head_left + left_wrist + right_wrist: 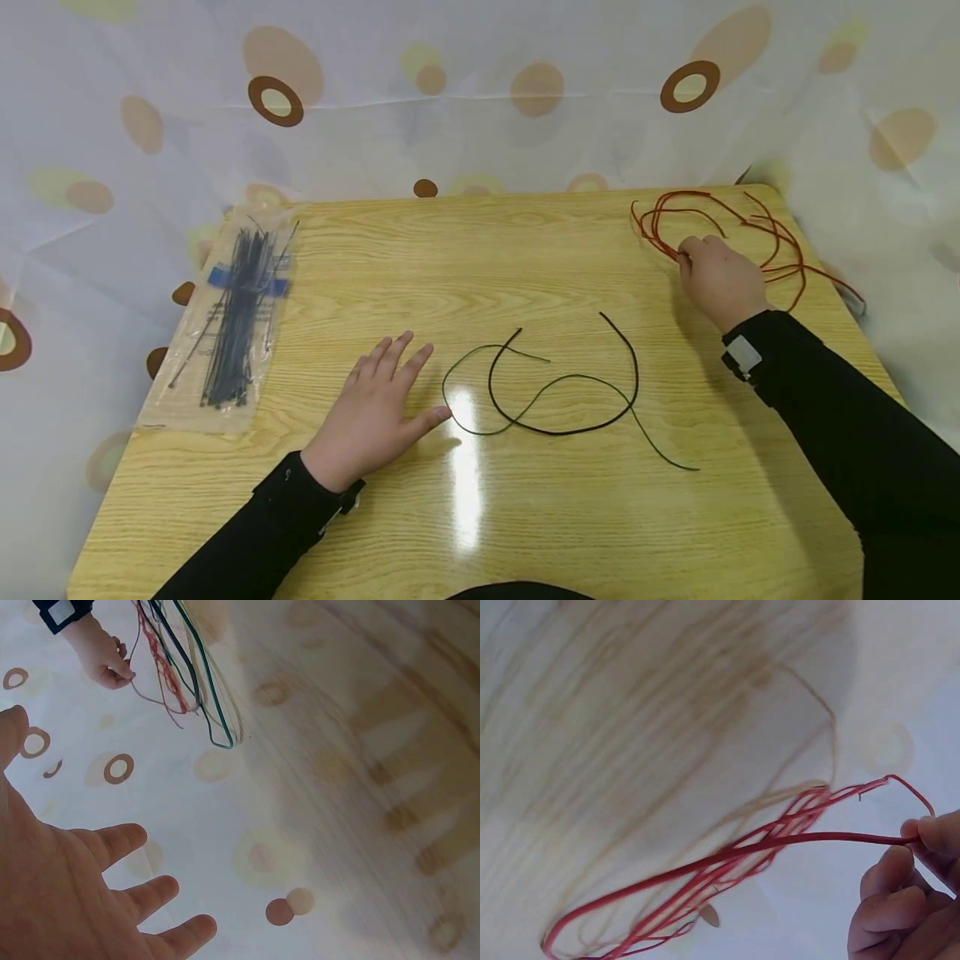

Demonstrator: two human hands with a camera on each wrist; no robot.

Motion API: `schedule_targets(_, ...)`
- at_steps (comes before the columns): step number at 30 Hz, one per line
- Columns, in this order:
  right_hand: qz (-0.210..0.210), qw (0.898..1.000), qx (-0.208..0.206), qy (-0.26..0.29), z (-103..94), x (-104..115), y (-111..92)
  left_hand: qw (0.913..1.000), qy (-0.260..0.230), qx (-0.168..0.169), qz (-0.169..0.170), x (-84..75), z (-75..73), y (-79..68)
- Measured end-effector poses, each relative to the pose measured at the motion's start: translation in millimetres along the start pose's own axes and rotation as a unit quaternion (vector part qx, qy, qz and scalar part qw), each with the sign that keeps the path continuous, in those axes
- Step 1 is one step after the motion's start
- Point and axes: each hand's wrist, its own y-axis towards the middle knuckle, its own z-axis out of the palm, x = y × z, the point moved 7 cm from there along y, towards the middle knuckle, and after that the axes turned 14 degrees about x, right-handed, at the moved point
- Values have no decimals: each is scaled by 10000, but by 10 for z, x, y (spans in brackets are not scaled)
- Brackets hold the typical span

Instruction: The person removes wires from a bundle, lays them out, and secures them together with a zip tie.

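Note:
At the table's far right corner, my right hand (723, 279) pinches a red wire (810, 836) between thumb and fingertips. More red wires (686, 193) lie in loose loops around and beneath that hand. My left hand (371, 421) is spread with straight fingers, holding nothing. Just right of its thumb, a thin dark green wire (577, 376) lies in a wavy curve. A thicker black wire (555, 433) crosses it, bent in a U shape. In the left wrist view, green and dark wires (217, 694) hang beside the red ones near the right hand.
A clear plastic bag (168, 408) of black zip ties (240, 333) lies along the left side of the wood-grain table (450, 275). White cloth with brown and orange dots (450, 125) hangs behind the table and at its sides.

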Motion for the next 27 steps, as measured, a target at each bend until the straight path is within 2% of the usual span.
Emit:
schedule_targets(3,-191,9994,-276,25,-52,84,-54,10000,-8,-17,22,-4,-3,-1)
schedule_targets(7,-255,9990,-350,110,-88,175,-99,10000,16,-42,22,-2,-4,2)
schedule_targets(12,-37,9987,-416,306,-188,205,-113,10000,11,-40,28,-4,-2,2)
schedule_targets(18,292,9950,-483,827,-316,174,-135,10000,-24,-24,60,-11,3,-15)
schedule_targets(23,478,9847,-862,1440,-432,138,-200,10000,8,-21,56,-20,3,-18)
schedule_targets(27,599,9689,-1363,1975,-570,89,-255,10000,21,-3,36,-29,4,-17)
